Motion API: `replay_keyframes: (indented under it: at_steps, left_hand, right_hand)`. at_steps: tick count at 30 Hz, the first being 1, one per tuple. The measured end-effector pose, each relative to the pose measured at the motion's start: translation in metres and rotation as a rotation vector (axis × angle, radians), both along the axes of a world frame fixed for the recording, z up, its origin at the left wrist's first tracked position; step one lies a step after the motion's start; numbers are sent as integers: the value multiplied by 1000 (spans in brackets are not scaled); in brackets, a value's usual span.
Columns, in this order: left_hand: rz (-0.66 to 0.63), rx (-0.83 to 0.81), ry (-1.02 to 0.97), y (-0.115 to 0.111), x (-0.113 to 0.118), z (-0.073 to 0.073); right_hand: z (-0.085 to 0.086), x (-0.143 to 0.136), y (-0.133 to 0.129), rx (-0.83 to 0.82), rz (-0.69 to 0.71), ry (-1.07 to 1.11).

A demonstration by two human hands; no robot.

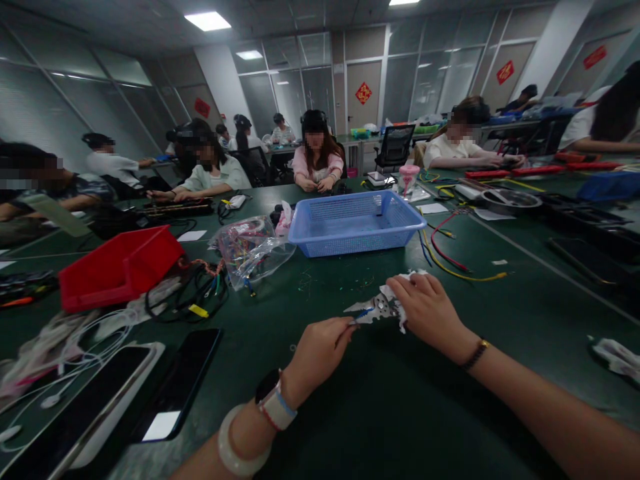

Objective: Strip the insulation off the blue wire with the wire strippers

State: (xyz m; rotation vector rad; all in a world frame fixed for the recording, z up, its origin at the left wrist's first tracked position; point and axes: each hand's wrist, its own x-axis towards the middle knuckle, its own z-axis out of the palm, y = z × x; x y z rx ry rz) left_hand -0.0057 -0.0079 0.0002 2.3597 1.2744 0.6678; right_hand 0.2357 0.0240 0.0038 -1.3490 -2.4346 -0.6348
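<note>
My right hand grips a metal wire-stripping tool, holding its handles through a white cloth, with the jaws pointing left. My left hand pinches a thin blue wire whose end sits in the tool's jaws. Both hands hover just above the green table, a little in front of a blue plastic basket.
A clear bag of coloured wires, a red bin and a tangle of black cables lie to the left. Phones sit at near left. Loose red and yellow wires trail right. Several people work across the table.
</note>
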Motion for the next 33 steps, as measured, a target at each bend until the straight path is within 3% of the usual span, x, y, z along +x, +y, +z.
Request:
replay_keyframes:
  at_steps: [4, 9, 17, 24, 33]
  left_hand:
    - [0, 21, 7, 0, -1, 1]
    - [25, -1, 45, 1, -1, 7]
    - [42, -82, 67, 6, -1, 2]
    - [-9, -40, 60, 8, -2, -3]
    - [-25, -70, 72, 6, -3, 3]
  right_hand:
    - [0, 1, 2, 79, 24, 44]
    - [-2, 3, 8, -16, 93, 85]
    - [-1, 6, 11, -80, 77, 69]
    - [1, 8, 12, -79, 53, 49]
    - [0, 8, 14, -35, 76, 28]
